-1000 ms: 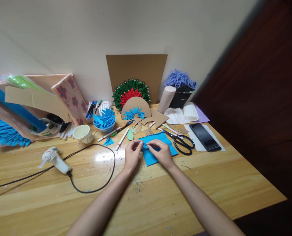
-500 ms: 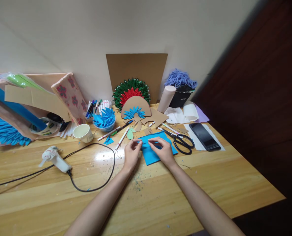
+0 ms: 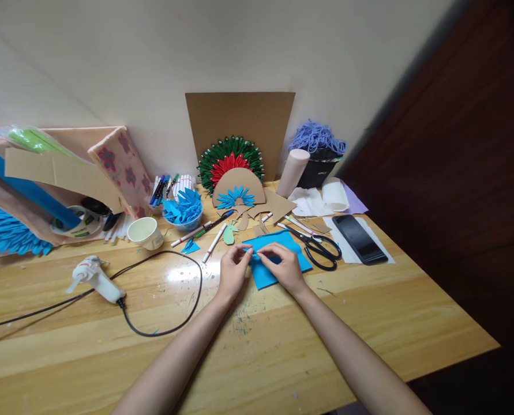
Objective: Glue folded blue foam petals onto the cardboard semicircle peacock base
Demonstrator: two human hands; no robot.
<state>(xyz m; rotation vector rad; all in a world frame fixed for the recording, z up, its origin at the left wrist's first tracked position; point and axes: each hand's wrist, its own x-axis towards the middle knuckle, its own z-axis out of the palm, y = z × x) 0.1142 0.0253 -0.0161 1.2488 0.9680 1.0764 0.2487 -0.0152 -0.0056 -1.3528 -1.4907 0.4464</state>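
Note:
My left hand (image 3: 233,268) and my right hand (image 3: 285,266) meet over a blue paper sheet (image 3: 293,246) lying on the wooden table (image 3: 257,340). Both pinch a small blue paper piece (image 3: 254,253) between thumb and fingertips, just above the sheet's left edge. The piece is mostly hidden by my fingers. Black scissors (image 3: 319,248) lie just right of the sheet. A white marker (image 3: 214,242) lies to the upper left of my left hand.
A glue gun (image 3: 96,279) with a looping black cord (image 3: 170,323) lies at the left. Further back are a paper cup (image 3: 145,233), a bowl of blue paper pieces (image 3: 183,208), a cardboard fan craft (image 3: 238,187), markers and a phone (image 3: 359,239).
My right hand's fingers drew closer to my left hand over the blue sheet. The view shifted slightly; nothing else on the table moved.

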